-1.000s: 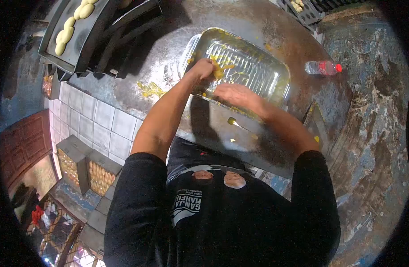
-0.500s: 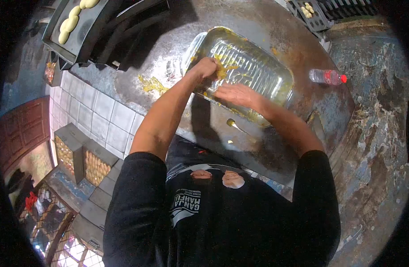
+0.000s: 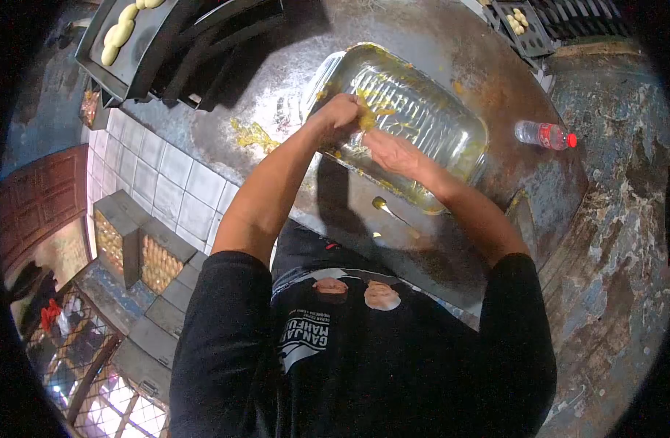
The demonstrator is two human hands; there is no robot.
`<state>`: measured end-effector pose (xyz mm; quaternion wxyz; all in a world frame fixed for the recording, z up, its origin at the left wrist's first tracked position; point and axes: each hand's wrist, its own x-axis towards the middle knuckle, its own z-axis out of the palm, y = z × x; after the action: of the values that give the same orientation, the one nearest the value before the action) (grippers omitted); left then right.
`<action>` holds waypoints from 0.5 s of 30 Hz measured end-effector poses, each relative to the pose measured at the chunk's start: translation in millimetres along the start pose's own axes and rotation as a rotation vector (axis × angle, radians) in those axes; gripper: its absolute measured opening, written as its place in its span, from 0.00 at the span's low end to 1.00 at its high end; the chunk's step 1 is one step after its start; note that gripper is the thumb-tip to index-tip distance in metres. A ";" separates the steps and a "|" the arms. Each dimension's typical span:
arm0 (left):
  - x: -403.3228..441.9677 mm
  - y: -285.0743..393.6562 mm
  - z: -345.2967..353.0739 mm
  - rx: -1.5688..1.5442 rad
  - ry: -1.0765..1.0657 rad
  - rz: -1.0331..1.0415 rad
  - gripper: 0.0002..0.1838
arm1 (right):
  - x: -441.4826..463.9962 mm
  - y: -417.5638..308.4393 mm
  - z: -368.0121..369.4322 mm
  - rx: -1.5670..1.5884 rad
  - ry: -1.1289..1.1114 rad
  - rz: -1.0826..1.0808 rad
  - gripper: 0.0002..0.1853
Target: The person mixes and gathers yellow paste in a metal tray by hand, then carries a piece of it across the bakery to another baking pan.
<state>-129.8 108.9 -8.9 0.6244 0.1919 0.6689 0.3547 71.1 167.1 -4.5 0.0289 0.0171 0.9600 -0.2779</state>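
Curling your left hand (image 3: 341, 110) around yellow mush (image 3: 366, 117) over the clear tray (image 3: 441, 109), you have your right hand (image 3: 393, 154) half-open, its hold unclear.

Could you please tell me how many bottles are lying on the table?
1: a clear bottle with a red cap, on its side, right of the large tray.

White glare on the tabletop (image 3: 278, 103), blackened corners.
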 end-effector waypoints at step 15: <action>9.5 -7.2 -3.7 0.081 -0.014 0.049 0.10 | 21.5 -2.9 7.3 -0.152 -0.091 -0.273 0.05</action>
<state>-133.5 109.8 -20.8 0.6120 0.2360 0.6735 0.3410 49.9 161.1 -10.5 0.0353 -0.1283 0.9694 -0.2065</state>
